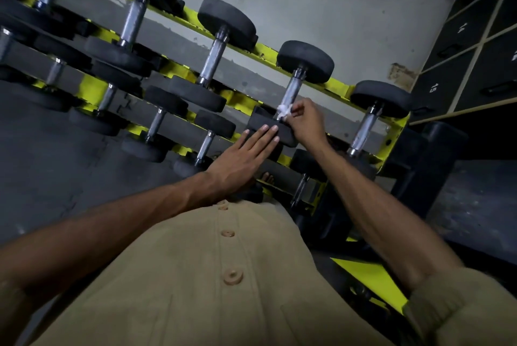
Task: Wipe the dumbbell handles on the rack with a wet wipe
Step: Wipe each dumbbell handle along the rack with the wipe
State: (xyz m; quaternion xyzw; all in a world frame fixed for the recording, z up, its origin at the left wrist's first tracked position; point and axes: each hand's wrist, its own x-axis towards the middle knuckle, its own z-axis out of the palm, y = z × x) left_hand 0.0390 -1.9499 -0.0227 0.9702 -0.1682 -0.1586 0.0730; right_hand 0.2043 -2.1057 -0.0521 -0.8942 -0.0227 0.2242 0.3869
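A yellow rack [340,85] holds rows of black dumbbells with chrome handles. My right hand [306,121] pinches a crumpled white wet wipe [284,110] against the lower end of one chrome handle [291,91] on the top row, second dumbbell from the right. My left hand [243,158] lies flat, fingers together, with its fingertips on that dumbbell's near black head [268,127]. It holds nothing.
Another dumbbell [366,127] sits to the right on the top row, several more to the left and on lower rows. Dark numbered lockers [461,38] stand at the right. A grey wall is behind the rack, dark floor below. My tan buttoned shirt fills the bottom.
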